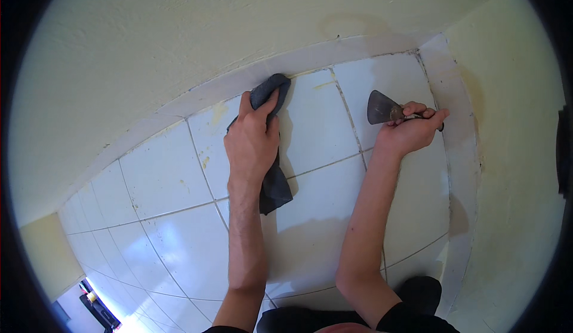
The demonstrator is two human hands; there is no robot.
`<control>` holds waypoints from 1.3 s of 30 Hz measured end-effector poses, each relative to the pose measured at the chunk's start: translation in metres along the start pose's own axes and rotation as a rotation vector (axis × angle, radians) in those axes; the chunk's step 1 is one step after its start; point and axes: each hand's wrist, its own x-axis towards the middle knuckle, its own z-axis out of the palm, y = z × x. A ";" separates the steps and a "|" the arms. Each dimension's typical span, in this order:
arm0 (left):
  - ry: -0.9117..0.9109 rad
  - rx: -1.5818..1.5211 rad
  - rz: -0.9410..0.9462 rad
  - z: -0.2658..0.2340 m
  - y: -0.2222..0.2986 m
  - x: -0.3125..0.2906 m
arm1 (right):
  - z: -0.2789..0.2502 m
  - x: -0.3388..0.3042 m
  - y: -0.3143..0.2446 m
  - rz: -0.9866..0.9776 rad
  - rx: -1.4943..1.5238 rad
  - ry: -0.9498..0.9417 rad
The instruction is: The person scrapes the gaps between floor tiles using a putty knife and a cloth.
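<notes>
A dark grey cloth [275, 185] is bunched under my left hand [253, 139], which presses it onto the white floor tiles [316, 121] close to the wall. Its loose end trails back beside my wrist. My right hand [413, 127] is wrapped around the handle of a paint scraper [383, 108], whose wide dark blade points left. That hand is over the tiles near the right-hand corner, and most of the handle is hidden by the fingers. Yellowish stains [218, 113] mark the tile to the left of the cloth.
A pale baseboard [239, 77] runs along the far wall, and another baseboard [461, 118] along the right wall; they meet in a corner at upper right. A black object [101, 312] lies at the lower left. Dark clothing and my knees show at the bottom edge.
</notes>
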 end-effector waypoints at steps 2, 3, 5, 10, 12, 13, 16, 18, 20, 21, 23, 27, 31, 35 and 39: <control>-0.073 0.011 -0.081 -0.006 -0.004 0.001 | -0.002 0.000 0.004 0.022 -0.006 -0.035; -0.072 0.010 -0.081 -0.009 -0.006 0.002 | -0.001 0.002 0.006 -0.003 0.014 -0.044; -0.071 -0.005 -0.114 -0.016 -0.011 0.003 | -0.002 0.005 0.009 -0.029 0.036 -0.054; -0.065 -0.080 -0.168 -0.030 -0.036 0.005 | -0.002 0.008 0.011 -0.028 0.040 -0.045; -0.087 -0.213 -0.199 -0.039 -0.052 0.007 | -0.002 0.007 0.011 -0.019 0.036 -0.047; -0.032 -0.208 -0.193 -0.039 -0.063 0.007 | -0.002 0.006 0.011 -0.010 0.031 -0.049; 0.024 -0.079 -0.227 -0.052 -0.075 0.000 | 0.000 0.003 0.008 0.002 0.039 -0.040; 0.055 -0.046 -0.239 -0.067 -0.073 -0.004 | 0.000 0.000 0.005 0.009 0.034 -0.054; -0.023 0.127 -0.326 -0.081 -0.072 -0.008 | 0.000 -0.001 0.005 0.015 0.022 -0.064; 0.041 0.174 -0.229 -0.087 -0.073 -0.012 | 0.001 -0.002 0.006 0.005 0.007 -0.056; -0.042 0.072 -0.223 -0.099 -0.071 -0.018 | 0.002 0.000 0.008 -0.006 -0.011 -0.046; -0.197 -0.233 -0.048 -0.094 -0.054 -0.015 | -0.008 0.007 0.014 0.045 0.235 -0.169; -0.261 -0.379 0.188 -0.035 -0.035 0.003 | -0.013 0.010 0.018 0.066 0.290 -0.224; -0.049 -0.213 0.333 0.012 -0.009 0.003 | -0.012 0.008 0.014 0.075 0.284 -0.268; -0.100 -0.286 0.401 0.024 0.003 0.002 | -0.011 0.006 0.011 0.080 0.303 -0.321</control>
